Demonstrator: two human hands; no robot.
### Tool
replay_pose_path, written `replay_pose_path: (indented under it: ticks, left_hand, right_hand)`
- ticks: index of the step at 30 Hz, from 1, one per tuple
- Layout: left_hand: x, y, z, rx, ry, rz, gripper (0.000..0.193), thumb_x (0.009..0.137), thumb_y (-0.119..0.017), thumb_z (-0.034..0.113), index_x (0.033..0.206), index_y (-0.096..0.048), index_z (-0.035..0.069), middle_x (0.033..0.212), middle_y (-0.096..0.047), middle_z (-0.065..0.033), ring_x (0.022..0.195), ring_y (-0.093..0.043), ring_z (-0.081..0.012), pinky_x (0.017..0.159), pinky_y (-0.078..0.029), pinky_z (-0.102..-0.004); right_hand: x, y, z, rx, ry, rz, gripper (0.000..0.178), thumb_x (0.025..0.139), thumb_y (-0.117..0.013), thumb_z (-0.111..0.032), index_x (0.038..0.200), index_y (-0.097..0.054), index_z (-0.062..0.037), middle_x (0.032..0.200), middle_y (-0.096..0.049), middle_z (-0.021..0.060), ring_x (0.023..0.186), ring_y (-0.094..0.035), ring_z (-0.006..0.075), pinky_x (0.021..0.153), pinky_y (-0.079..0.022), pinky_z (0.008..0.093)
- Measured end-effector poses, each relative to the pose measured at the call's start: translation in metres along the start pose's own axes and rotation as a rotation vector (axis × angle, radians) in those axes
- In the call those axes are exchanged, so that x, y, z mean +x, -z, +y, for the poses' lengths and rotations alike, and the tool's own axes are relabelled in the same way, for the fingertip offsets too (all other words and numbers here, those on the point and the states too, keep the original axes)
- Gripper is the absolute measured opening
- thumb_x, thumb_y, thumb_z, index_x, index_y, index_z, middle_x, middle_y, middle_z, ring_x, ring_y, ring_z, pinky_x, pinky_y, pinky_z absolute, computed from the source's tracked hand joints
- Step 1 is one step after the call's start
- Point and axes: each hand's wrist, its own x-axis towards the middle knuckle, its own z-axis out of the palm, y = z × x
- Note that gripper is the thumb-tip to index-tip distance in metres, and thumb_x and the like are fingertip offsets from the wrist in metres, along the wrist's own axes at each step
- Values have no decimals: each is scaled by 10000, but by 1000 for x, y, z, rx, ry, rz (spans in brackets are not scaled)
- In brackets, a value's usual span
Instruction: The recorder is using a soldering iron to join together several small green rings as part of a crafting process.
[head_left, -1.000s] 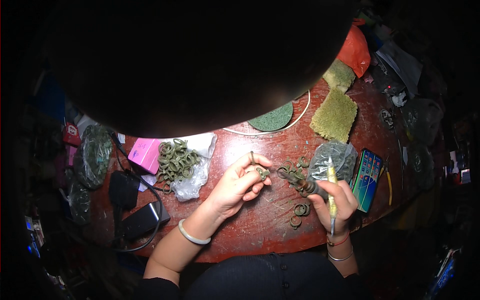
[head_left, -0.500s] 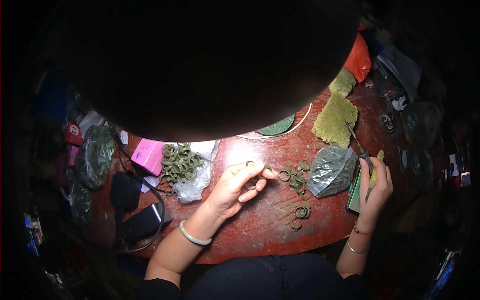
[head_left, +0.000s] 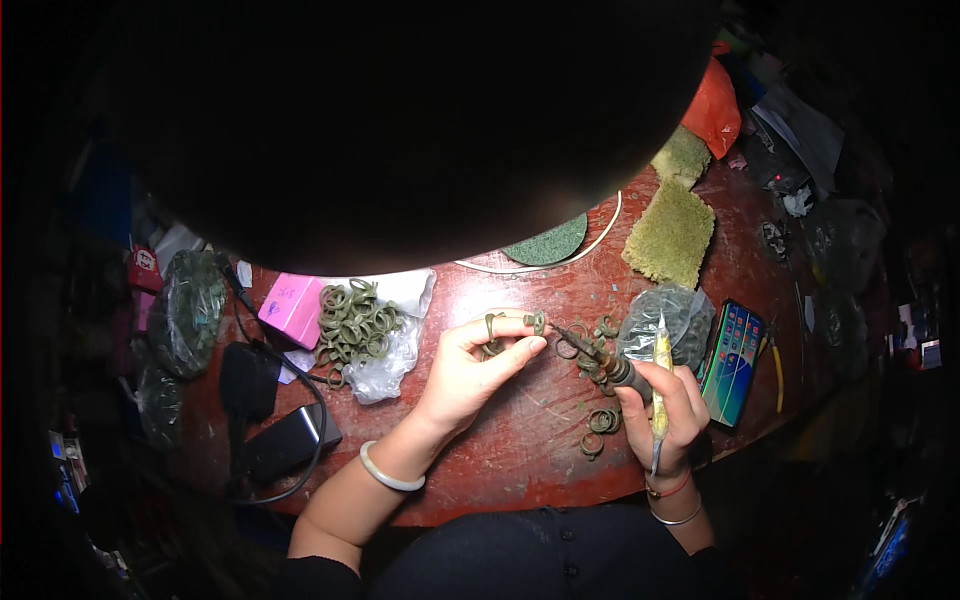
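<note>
My left hand [head_left: 465, 370] is closed over the red table, pinching a small dark green ring [head_left: 539, 322] at its fingertips. A second green ring [head_left: 491, 328] sits at its fingers. In my closed right hand [head_left: 668, 410] is a soldering-iron-like tool [head_left: 625, 374] with a dark grip, its thin tip pointing left, close to the pinched ring; I cannot tell whether they touch. A slim yellow-wrapped tool [head_left: 661, 357] with a pale point also stands upright between that hand's fingers. Several loose green rings [head_left: 601, 420] lie beside and partly beneath the right-hand tool.
A heap of green rings [head_left: 357, 325] lies on clear plastic beside a pink box [head_left: 292, 308]. Right of centre are a filled plastic bag [head_left: 690, 318], a lit phone [head_left: 733, 362], yellow-handled pliers [head_left: 778, 375] and a yellowish sponge [head_left: 672, 235]. A dark shape covers the top.
My right hand has come left from beside the phone, bringing both tools towards my left hand. The tool's tip has left the sponge. My left fingers now present a ring at their tips.
</note>
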Motion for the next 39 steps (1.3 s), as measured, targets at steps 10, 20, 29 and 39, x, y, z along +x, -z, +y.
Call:
replay_pose_path:
  ticks: [10, 20, 29, 39]
  left_hand:
    - [0, 1, 3, 283, -113, 5, 163, 905, -716, -29, 1066, -744, -27, 1159, -714, -117, 1038, -649, -156, 905, -502, -285]
    - [-1, 3, -1, 294, -120, 14, 141, 894, -728, -20, 1034, -739, -31, 1156, -714, -130, 1088, -645, -192, 968, -491, -329]
    - [0, 1, 4, 358, -141, 25, 154, 864, -757, -13, 1017, -754, -3, 1159, -715, -114, 986, -626, -126, 824, -487, -259]
    - [-1, -2, 4, 406, -197, 43, 174, 849, -778, -2, 1021, -760, 9, 1175, -701, -103, 853, -566, -67, 731, -457, -223]
  right_hand:
    - [0, -2, 3, 6, -11, 14, 312, 770, -836, -30, 1049, -701, 7, 850, -643, 125, 714, -641, 265, 627, -524, 337]
    - [2, -4, 4, -6, -5, -15, 309, 750, -851, -33, 1021, -706, -2, 835, -643, 122, 700, -649, 267, 620, -530, 343]
    - [2, -4, 4, -10, -7, -4, 315, 748, -853, -34, 1025, -707, -4, 831, -644, 122, 699, -652, 268, 621, -532, 342]
    - [2, -3, 4, -16, -9, -21, 321, 750, -854, -42, 1031, -706, -3, 839, -643, 126, 708, -650, 274, 636, -536, 346]
